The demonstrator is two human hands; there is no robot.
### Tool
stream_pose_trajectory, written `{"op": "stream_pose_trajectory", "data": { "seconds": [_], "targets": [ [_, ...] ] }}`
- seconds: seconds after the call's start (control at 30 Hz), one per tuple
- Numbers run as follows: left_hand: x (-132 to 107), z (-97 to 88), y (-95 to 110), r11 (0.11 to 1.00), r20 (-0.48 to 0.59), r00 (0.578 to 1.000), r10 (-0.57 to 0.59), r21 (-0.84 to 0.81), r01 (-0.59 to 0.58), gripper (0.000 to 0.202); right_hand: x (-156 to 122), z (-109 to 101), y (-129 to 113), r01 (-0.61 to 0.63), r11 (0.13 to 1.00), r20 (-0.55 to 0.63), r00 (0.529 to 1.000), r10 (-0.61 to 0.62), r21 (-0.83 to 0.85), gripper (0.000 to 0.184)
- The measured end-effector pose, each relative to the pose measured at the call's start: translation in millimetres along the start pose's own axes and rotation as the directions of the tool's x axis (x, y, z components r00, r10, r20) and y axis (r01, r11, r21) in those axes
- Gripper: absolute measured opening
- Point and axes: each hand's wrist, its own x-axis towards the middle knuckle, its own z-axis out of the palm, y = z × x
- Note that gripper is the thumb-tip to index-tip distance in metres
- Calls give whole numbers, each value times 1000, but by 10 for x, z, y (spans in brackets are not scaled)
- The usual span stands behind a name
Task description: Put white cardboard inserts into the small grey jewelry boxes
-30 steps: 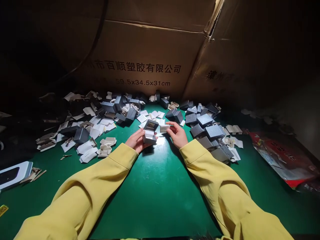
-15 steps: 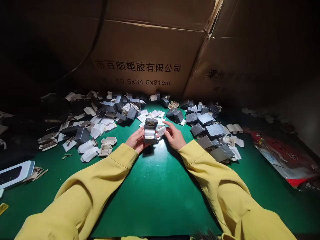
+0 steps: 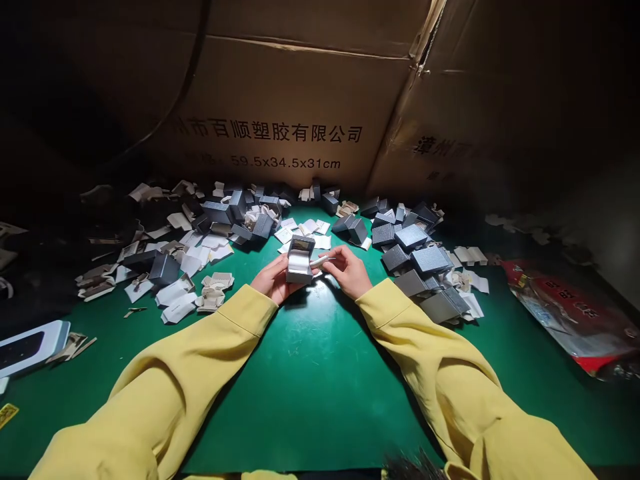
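Observation:
My left hand (image 3: pixel 276 279) is closed round the left side of a small dark hinged box (image 3: pixel 301 275). The box's lid stands up, and a pale lining shows inside. Close to its right side, my right hand (image 3: pixel 347 270) pinches a small white card (image 3: pixel 320 261) between thumb and fingers. The card is seen nearly edge-on, with its left end at the box's side; I cannot tell whether they touch. Just beyond the box lie several loose white cards (image 3: pixel 321 241) on the green tabletop (image 3: pixel 300 387).
Dark closed boxes (image 3: pixel 431 260) are heaped at the right. More boxes and white card pieces (image 3: pixel 180 299) spread over the left. A white phone-like object (image 3: pixel 35 347) lies at far left, a red plastic bag (image 3: pixel 570 307) at far right. Large cartons (image 3: pixel 280 87) stand behind.
The white card in my right hand has turned from showing its printed face to nearly edge-on. The open box has tipped slightly, showing more of its front. Both arms stay about where they were.

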Motion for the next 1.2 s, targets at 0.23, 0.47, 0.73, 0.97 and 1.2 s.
{"op": "stream_pose_trajectory", "data": {
  "seconds": [0.23,0.47,0.73,0.97,1.2],
  "targets": [
    [6,-10,1,999,-24,999,-34,-24,34,39,3,-26,-69,-10,998,-56,998,7,-64,28],
    [-22,5,21,998,-46,997,-57,-19,56,44,4,-40,-36,-12,996,-19,1000,10,-88,26],
    [-34,59,44,996,-97,992,-78,-41,74,40,-26,-35,-67,59,980,-7,998,-62,-191,20],
    [-7,16,20,998,-89,995,-52,-39,49,35,-77,-14,-147,253,877,64,966,-249,-409,20],
    [15,-45,-6,1000,-71,997,-15,-7,14,31,-15,-57,-64,-12,968,-118,993,-19,-251,30]
  ]
}}
